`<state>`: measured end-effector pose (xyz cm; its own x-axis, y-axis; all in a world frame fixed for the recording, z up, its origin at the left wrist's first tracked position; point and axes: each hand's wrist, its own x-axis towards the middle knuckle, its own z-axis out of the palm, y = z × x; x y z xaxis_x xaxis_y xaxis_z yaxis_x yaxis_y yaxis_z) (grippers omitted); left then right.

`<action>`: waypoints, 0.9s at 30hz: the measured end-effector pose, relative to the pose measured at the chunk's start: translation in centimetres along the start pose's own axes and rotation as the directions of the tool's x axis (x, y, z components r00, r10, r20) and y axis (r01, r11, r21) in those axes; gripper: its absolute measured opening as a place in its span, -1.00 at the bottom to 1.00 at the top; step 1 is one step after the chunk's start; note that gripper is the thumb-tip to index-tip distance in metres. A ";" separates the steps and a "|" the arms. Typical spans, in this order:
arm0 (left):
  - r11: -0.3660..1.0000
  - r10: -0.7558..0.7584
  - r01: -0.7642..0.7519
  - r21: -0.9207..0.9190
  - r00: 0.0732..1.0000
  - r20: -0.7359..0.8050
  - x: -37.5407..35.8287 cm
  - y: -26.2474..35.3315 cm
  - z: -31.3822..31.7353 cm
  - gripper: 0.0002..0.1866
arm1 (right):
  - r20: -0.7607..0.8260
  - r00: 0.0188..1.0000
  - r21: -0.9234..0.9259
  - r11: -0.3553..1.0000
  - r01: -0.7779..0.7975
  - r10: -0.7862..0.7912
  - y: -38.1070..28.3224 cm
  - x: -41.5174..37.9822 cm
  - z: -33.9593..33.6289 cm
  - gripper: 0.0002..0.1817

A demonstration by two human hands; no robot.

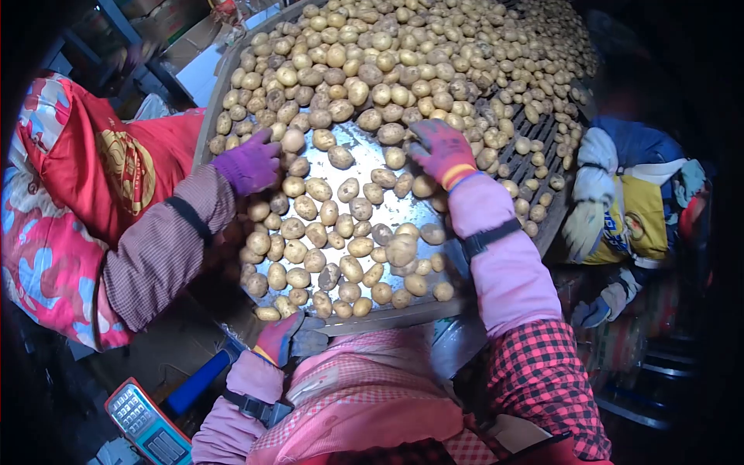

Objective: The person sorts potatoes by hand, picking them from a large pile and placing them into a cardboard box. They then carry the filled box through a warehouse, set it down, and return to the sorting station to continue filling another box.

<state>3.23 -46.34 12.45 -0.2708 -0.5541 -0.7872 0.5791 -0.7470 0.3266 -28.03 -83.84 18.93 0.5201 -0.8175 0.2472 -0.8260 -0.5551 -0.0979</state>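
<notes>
My right hand (443, 151), in a pink and grey glove with a yellow cuff, reaches over the metal surface (353, 143). Its fingers are apart and touch the edge of the potato heap (372, 74). Near the front rim rests my left hand (293, 339), gloved in pink with grey fingers, thumb apart from the fingers and nothing seen in it. Several loose potatoes (351, 269) lie spread on the metal between the hands. Small potatoes also cover the dark slatted part (535, 128) at the right.
A co-worker's purple-gloved hand (249, 163) touches the potatoes from the left. Another person's gloved hand (608, 302) is at the right. A blue and red device with buttons (147, 422) stands at the lower left. A wooden rim (387, 319) bounds the front.
</notes>
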 end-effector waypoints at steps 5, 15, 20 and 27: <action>0.989 0.137 -0.124 0.078 0.974 -0.183 0.1 -0.1 0.5 -0.63 | 0.254 0.943 -0.415 0.905 -0.096 0.216 -3.2 2.1 2.4 -0.68; 0.969 0.221 -0.205 0.134 0.968 -0.117 3.5 -3.6 -3.9 -0.59 | 0.282 0.935 0.191 0.942 -0.275 0.216 -2.9 -1.9 0.9 -0.42; 0.972 0.163 -0.159 0.174 0.987 -0.005 3.5 -3.2 -3.7 -0.56 | 0.334 0.922 0.929 -0.233 -0.287 0.197 -9.1 -9.2 -3.6 -0.17; 0.996 0.013 -0.033 0.077 0.969 0.246 -2.3 2.5 6.1 -0.51 | 0.417 0.906 0.848 -0.390 -0.359 0.072 -15.1 -14.6 -6.5 -0.18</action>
<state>0.60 -49.20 18.26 -0.4440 -0.6369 -0.6303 0.5267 -0.7546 0.3915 -24.55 -62.53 23.12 0.5025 -0.8445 -0.1850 0.3191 0.3801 -0.8682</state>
